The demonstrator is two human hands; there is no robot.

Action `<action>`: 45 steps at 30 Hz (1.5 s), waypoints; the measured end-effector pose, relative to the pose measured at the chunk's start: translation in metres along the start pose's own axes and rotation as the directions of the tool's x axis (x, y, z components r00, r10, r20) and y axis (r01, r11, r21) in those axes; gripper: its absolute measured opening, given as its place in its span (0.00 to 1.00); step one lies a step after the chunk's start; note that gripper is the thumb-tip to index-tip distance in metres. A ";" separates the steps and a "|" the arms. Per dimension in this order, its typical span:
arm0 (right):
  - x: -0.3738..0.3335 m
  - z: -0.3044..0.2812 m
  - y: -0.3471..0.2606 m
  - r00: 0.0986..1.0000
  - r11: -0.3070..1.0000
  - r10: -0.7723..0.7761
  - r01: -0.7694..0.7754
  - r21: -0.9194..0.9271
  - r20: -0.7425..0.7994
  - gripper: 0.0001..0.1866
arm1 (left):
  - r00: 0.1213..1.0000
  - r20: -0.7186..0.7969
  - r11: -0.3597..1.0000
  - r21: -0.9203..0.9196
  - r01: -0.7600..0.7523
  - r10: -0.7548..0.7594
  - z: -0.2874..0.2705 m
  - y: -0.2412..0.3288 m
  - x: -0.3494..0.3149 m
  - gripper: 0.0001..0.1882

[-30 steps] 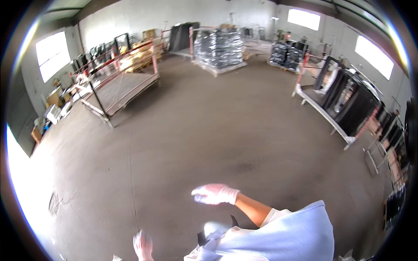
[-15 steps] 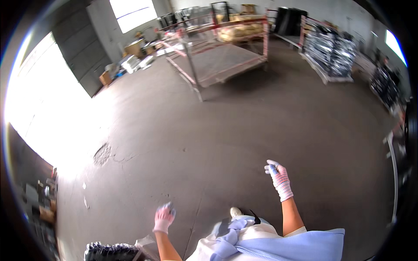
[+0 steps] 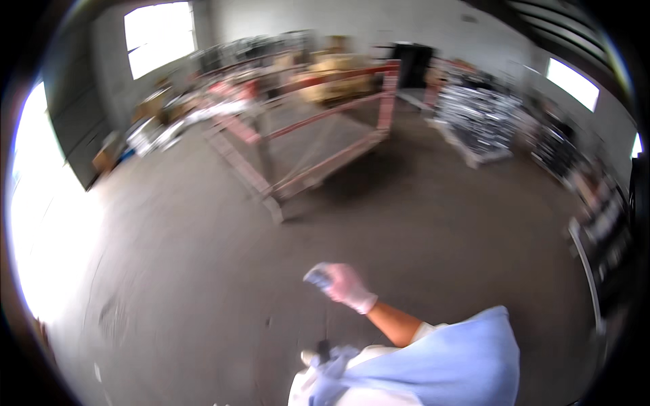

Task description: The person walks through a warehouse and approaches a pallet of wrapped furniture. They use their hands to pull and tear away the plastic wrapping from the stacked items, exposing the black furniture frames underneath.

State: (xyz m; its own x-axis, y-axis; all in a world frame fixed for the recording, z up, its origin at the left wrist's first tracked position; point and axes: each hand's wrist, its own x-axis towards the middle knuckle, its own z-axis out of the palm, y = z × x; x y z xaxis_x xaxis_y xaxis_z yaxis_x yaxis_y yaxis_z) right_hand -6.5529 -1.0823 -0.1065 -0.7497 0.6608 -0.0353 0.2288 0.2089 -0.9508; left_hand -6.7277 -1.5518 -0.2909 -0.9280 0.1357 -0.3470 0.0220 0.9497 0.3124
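View swings since half second ago: red-railed cart (image 3: 318,135) now centre top, closer; I read this as walking toward it. Left hand gone from frame, grip state unknown. Right hand (image 3: 342,284), white-gloved, moves from right side to middle, raised over concrete floor (image 3: 203,271). Right grip closed around small bluish object (image 3: 317,275); blur hides what it is. Pallet of dark stacked goods (image 3: 474,118) right of cart.

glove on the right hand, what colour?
White or very pale; the glove covers the right hand, blurred, head view, the only one.
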 end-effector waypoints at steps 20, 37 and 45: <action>0.681 0.055 0.057 0.988 0.984 0.117 -0.101 0.147 -0.105 0.32 | 0.896 -0.004 0.888 -0.126 -0.441 0.444 -0.067 0.469 0.644 0.18; 1.296 0.211 0.014 0.961 0.962 -0.273 0.272 -0.017 -0.037 0.22 | 0.745 -0.189 0.721 -0.190 -0.666 0.639 -0.210 0.802 1.171 0.23; 1.547 0.243 0.087 0.871 0.940 0.116 0.059 0.336 -0.478 0.12 | 0.421 -0.110 0.420 -0.038 -0.907 0.900 -0.213 1.008 1.418 0.04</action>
State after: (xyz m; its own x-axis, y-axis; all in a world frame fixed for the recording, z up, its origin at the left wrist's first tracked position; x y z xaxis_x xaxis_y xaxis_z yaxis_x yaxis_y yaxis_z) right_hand -7.8436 -0.2172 -0.3183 -0.3294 0.9442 0.0057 -0.0372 -0.0069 -0.9993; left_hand -8.1007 -0.4623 -0.2796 -0.4119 0.8812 0.2320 0.8366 0.2648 0.4795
